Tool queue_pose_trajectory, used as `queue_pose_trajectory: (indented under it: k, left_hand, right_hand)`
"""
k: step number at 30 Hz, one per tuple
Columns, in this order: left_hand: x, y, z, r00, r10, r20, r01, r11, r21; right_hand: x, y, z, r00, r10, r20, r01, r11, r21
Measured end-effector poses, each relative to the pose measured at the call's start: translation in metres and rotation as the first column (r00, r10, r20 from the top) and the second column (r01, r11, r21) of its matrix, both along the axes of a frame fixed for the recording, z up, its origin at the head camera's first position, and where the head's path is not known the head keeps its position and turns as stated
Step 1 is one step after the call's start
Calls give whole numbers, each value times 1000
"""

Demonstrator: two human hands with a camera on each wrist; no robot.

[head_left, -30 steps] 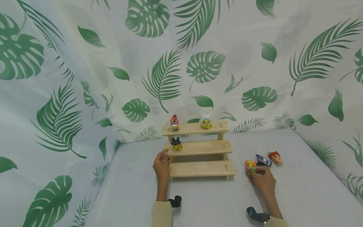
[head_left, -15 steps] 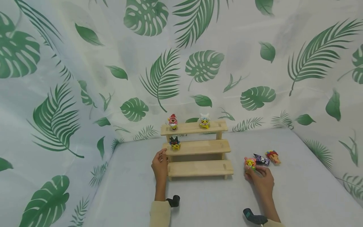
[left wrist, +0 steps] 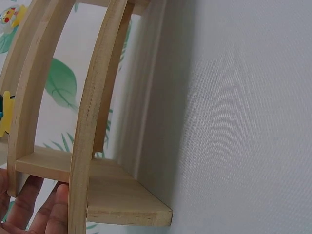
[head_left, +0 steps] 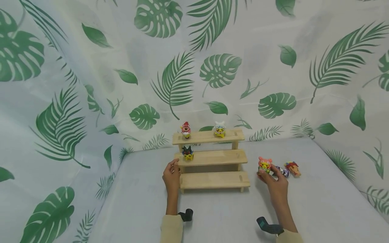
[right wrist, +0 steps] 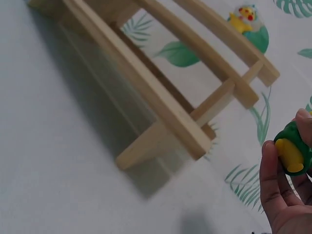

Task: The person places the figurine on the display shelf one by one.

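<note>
My right hand [head_left: 278, 187] holds a small toy figurine [head_left: 265, 164] between thumb and fingers, raised off the table to the right of the shelf. It has a pink-eared hood and a yellow face; the right wrist view shows its green back and yellow base. A three-tier wooden display shelf [head_left: 214, 180] stands in the middle. At the shelf's left end, my left hand [head_left: 171, 176] grips the edge of the middle board, its thumb and fingers on either side in the left wrist view. A black-eared figurine [head_left: 187, 153] stands on that board's left part.
On the top board are a pink-and-red figurine [head_left: 186, 130] at left and a white-hooded yellow figurine [head_left: 219, 129] at right. A purple-and-black figurine [head_left: 284, 171], partly hidden, and a red-and-tan figurine [head_left: 293, 168] lie on the table behind my right hand. A leaf-print curtain [head_left: 249, 84] surrounds the table.
My right hand has lifted the pink-eared figurine and moved it slightly left and away from me. The left hand stays at the shelf's end.
</note>
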State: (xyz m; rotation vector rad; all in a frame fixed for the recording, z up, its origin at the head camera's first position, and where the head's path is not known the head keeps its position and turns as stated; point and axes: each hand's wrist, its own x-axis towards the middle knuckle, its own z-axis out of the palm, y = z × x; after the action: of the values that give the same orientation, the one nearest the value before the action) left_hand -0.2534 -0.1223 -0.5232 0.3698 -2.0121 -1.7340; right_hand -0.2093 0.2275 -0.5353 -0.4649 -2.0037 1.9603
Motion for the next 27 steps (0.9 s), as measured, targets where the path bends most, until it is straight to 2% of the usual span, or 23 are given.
queue_pose_trajectory:
  k: [2,6,8,12,15,18,21,27]
  left_hand:
    - [0,0,0,1000,-3,-2,3,1000,0]
    - [0,0,0,1000,-2,2,2,1000,1]
    - [0,0,0,1000,3,5,-3,1000,-7]
    - [0,-1,-1,1000,6,0,-6,1000,-19]
    - [-1,-1,0,1000,3,-8,-3,1000,-19]
    - [-1,-1,0,1000,1,-13,-1,1000,-19]
    - [-2,-1,0,1000,1,-9,-1,1000,-22]
    - [-1,0,0,1000,7,9,-7,1000,-18]
  right_hand:
    - [-8,3,-10,996,26,-90,-31,998,-53]
    - [-26,10,-33,975,73,-208,-91,993,-77]
    - [-31,10,-36,964,98,-248,-117,991,-63]
    - [-24,-5,-5,949,149,-279,-168,985,-45]
    - [-17,-19,28,954,183,-238,-195,980,-27]
    - [-17,-28,46,953,226,-202,-233,972,-12]
    - [-22,-33,52,945,269,-184,-279,960,-32]
    - [-33,-46,53,923,337,-187,-351,936,-41]
